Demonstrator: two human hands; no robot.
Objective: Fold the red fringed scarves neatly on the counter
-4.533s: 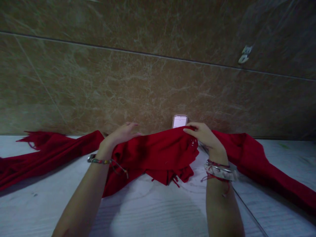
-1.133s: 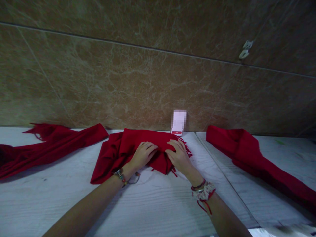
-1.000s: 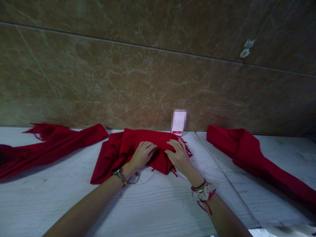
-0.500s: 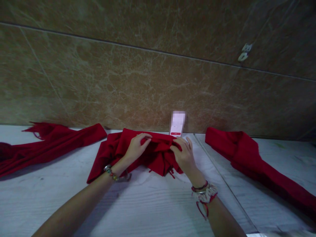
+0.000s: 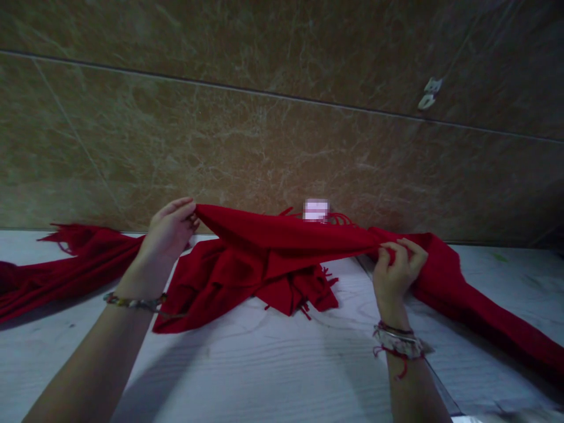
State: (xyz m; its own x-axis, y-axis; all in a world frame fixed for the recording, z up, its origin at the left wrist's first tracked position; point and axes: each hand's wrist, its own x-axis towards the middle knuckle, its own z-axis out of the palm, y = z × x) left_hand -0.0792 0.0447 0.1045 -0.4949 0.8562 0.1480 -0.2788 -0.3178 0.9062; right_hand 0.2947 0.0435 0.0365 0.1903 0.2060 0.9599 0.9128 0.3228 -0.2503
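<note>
A red fringed scarf (image 5: 264, 264) lies bunched on the white wood-grain table (image 5: 264, 376) in front of me. Its top layer is lifted and stretched taut between my hands. My left hand (image 5: 170, 229) pinches one end of that layer at the upper left. My right hand (image 5: 396, 267) grips the other end at the right, with the fingers curled around the cloth. Both wrists wear bracelets. The rest of the scarf hangs down in folds onto the table, its fringe showing near the middle.
A second red scarf (image 5: 66, 267) lies at the far left and a third (image 5: 476, 305) at the right. A phone (image 5: 316, 210) leans against the brown marble wall (image 5: 264, 135) behind the cloth. A small white fitting (image 5: 426, 94) sits on the wall.
My hands have left the middle of the folded scarf, taken hold of its top layer, lifted it and pulled apart. The cloth now spans between them and partly hides the phone.
</note>
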